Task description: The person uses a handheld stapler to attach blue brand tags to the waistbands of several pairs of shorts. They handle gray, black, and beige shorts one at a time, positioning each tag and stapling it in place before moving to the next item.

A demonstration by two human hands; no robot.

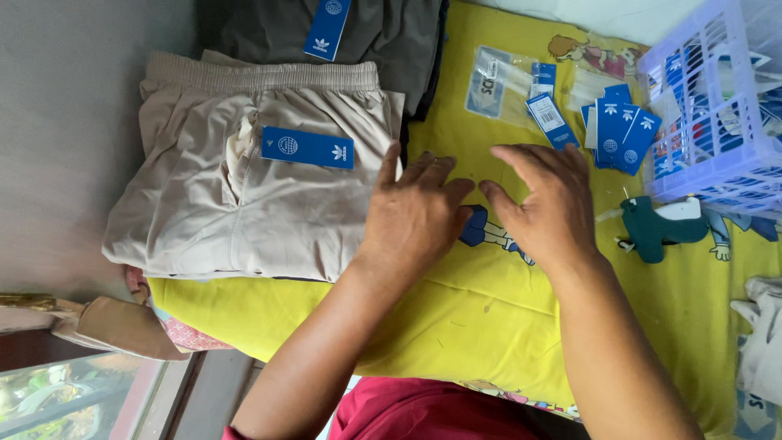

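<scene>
Head view, both hands open, flat, left hand point(415, 213) and right hand point(544, 204) on yellow sheet point(456, 318), holding nothing

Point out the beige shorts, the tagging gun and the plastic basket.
beige shorts point(204, 208), head view, on the folded fabric of the leg
tagging gun point(661, 228), head view, on its dark green body
plastic basket point(707, 106), head view, on its lattice side wall
</scene>
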